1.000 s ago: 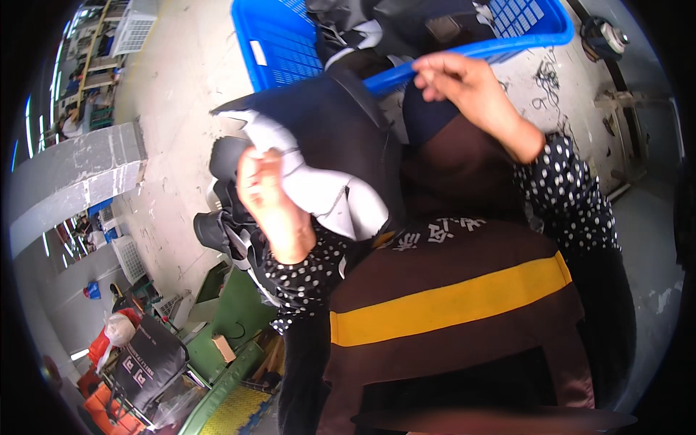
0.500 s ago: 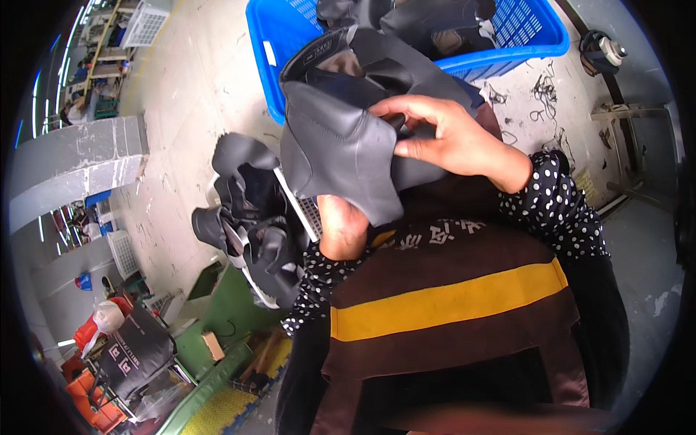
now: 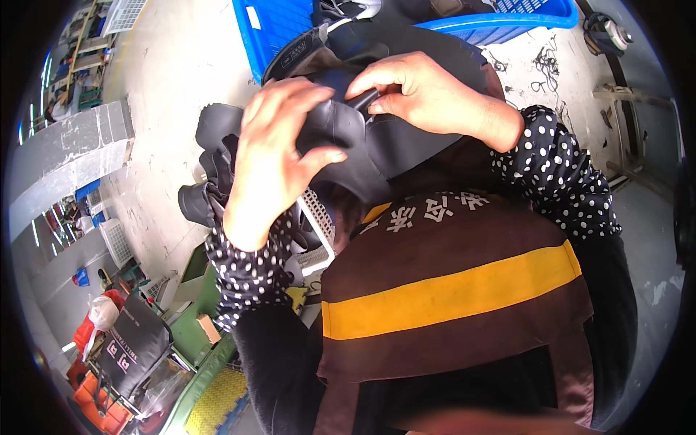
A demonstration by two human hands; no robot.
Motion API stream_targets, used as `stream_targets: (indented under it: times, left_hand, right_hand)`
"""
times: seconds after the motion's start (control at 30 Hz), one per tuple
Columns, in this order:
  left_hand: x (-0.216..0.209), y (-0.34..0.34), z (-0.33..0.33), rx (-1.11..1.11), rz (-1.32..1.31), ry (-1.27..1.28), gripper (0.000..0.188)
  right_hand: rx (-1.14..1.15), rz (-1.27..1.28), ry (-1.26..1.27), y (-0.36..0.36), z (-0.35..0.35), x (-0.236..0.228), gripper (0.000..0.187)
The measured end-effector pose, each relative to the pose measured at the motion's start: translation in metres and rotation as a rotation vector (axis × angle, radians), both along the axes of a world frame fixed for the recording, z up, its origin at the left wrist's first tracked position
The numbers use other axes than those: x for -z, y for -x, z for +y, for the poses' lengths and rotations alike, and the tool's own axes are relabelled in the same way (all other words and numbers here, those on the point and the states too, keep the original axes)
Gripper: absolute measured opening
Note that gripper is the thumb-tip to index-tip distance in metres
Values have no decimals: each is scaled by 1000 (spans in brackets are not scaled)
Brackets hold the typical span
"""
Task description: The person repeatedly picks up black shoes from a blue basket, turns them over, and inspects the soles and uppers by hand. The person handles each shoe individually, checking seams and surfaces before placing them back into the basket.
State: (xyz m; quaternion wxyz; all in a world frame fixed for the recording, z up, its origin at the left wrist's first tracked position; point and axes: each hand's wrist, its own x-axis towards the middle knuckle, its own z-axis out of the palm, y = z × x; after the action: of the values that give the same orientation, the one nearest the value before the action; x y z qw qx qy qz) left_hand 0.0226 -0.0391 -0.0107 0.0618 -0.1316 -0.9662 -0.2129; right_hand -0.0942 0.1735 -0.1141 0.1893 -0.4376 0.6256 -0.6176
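Out across the pale workshop floor (image 3: 192,51), scuffed and marked, a tangle of dark threads (image 3: 547,69) over on the right. Up at the top edge, a blue basket (image 3: 507,27) with dark material inside. Down at lower left, a green box (image 3: 199,315), and beyond it a black bag (image 3: 138,341) near an orange basket (image 3: 101,406).

And now to the centre: a dark, leather-like piece (image 3: 402,148), above the lap, just in front of the blue basket, folded and bulging in the middle. On its right, the right hand (image 3: 428,94), in from the side, forearm slanting up and leftward, wrist nearly level, knuckles uppermost. Thumb and forefinger together there, pinching a small raised fold of the piece.

Opposite, the left hand (image 3: 272,152), back upward, forearm rising steeply from a dotted sleeve (image 3: 250,272). Wide, this one: fingers arched over the near left part of the piece, thumb spread well apart and pointing right. Slightly blurred; firm pressure at the fingertips impossible to tell.

Below the left wrist, a white lattice crate (image 3: 317,217); beside the forearm, more dark pieces (image 3: 216,130). Nearest of all, a brown apron (image 3: 449,250) with a broad yellow band (image 3: 453,290).
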Motion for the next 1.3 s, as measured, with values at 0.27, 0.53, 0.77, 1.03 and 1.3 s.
stream_targets:
  times: [0.27,0.53,0.77,1.03,1.3]
  left_hand:
    - [12,8,3,223,-189,57,32]
    - [10,-9,-27,-117,-184,-296,22]
    - [1,-28,-16,-181,-167,-388,24]
    - [1,-28,8,-20,-101,-121,25]
    - [-4,-11,18,-30,-322,203,35]
  right_hand:
    - [266,-390,32,-3,-9,35,8]
    - [101,-610,-438,-48,59,4,43]
    - [36,-1085,-126,-72,53,28,48]
    - [82,-1579,-31,-77,46,32,39]
    - [56,-1086,272,-72,17,39,28]
